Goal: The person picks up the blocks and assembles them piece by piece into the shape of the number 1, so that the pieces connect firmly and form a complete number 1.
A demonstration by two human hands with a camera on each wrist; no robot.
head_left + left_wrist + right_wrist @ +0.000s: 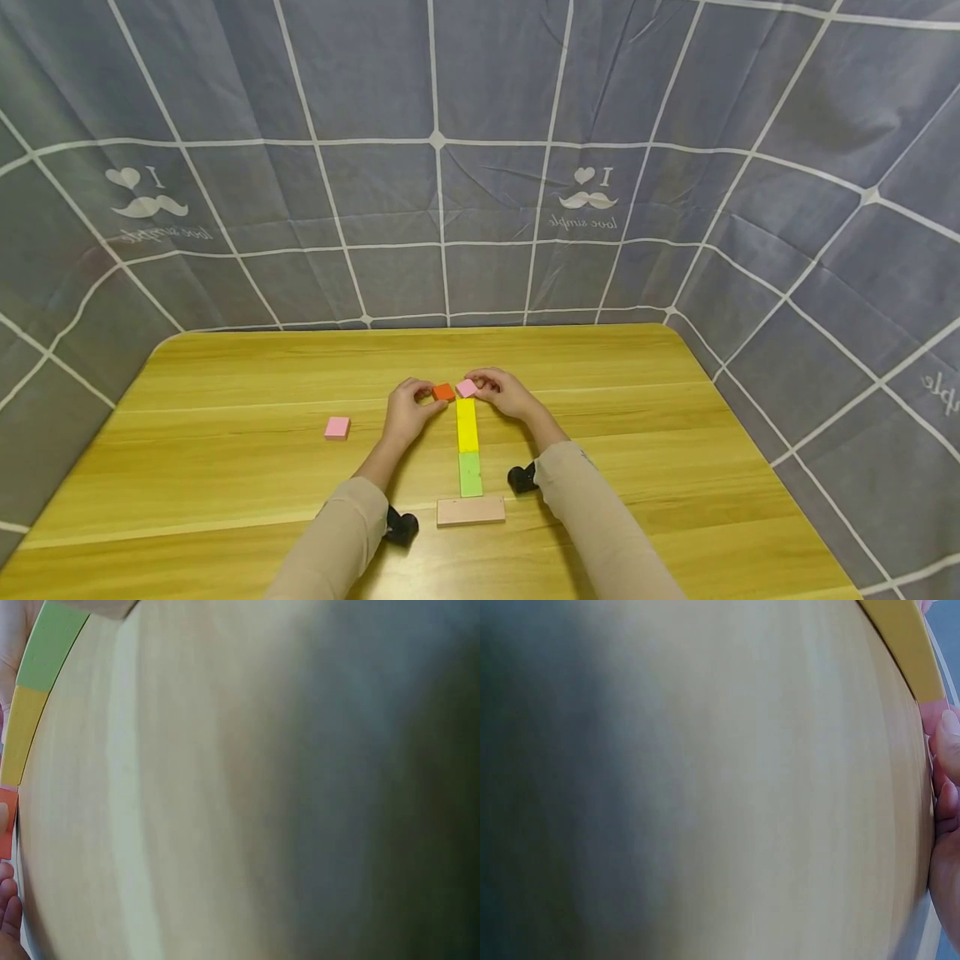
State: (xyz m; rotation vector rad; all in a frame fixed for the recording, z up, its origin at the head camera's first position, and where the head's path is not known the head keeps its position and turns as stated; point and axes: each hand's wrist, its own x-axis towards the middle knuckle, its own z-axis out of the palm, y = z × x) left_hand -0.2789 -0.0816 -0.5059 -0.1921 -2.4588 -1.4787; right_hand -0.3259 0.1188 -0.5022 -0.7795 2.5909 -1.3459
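Fingers of the left hand [407, 410] pinch the orange square block [443, 392], I see from here; the right hand [512, 395] pinches a pink square block [467, 388], both near the yellow block [467, 427]'s far end.

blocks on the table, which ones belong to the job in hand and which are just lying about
In the job, it seems:
orange block, in the left grip
pink block, in the right grip
yellow block and green block, end to end
beige block, crosswise at the green one's near end

Apparently just lying about:
other pink block, alone on the left, untouched
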